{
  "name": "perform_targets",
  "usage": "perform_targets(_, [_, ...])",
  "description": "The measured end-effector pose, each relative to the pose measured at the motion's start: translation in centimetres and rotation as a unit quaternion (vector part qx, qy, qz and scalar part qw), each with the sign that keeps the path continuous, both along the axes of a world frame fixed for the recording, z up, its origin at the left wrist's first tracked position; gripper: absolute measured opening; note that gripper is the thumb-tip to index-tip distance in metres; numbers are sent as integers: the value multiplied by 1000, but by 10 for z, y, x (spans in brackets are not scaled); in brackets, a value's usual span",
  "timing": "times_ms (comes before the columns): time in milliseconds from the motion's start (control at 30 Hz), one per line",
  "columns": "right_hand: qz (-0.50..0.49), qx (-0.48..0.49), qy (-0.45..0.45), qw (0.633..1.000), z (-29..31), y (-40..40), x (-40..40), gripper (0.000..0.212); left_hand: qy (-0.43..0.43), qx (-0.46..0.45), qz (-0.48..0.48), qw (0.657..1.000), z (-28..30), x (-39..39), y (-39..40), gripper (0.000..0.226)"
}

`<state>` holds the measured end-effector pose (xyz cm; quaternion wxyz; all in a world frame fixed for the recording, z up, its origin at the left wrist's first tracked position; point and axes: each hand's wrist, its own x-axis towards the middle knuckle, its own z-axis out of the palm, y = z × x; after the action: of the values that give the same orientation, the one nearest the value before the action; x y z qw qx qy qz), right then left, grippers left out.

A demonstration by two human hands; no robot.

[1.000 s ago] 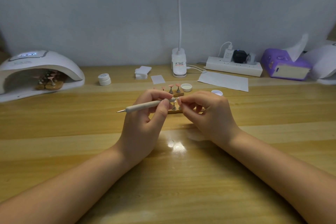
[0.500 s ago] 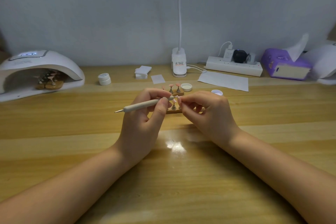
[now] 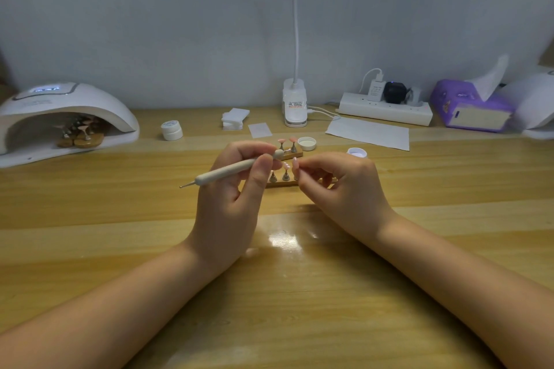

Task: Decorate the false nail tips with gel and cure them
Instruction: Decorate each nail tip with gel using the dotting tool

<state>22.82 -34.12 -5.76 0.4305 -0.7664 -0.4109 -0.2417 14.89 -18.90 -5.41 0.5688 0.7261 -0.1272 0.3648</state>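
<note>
Holding a dotting pen in the left hand, thumb and fingers curled round its thick end, metal point aimed away to the left; pinching one nail tip between thumb and forefinger of the right hand, just in front of the near stand

Compared with a second ago: pen tilted a little lower at its metal point, thick end lifted towards the far stand; tip turned up clear of the pen, no longer touching it. Hands otherwise in the same place, right over the near stand. Probably means a dab of gel just laid, or a pause to inspect, with the working end facing away from the tip; hard to tell which. Gel on the tip too small to make out

Behind the near stand: far stand with two pink tips on pegs, a lid and an open jar to its right. Far left of the near stand: curing lamp, display lit, more tips on holders inside, so curing seemingly under way for one batch

Writing: a label on the desk-lamp base, and print on the closed pot, both too small to read; nothing legible elsewhere
</note>
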Motion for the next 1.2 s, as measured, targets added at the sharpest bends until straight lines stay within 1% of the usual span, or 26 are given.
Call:
perform_targets(100, [-1,0,3,1000,0,0,0,9,-6,4,-2,1000,0,0,0,12])
perform_targets(600, [-10,10,-6,1000,-1,0,0,9,29,2,-23,999,-1,-1,0,10])
perform_targets(767, [-8,4,-3,1000,-1,0,1,9,36,14,-21,999,-2,0,0,10])
perform_targets(1200, [-8,2,-5,1000,0,0,0,10,33,12,-11,999,-2,-1,-1,10])
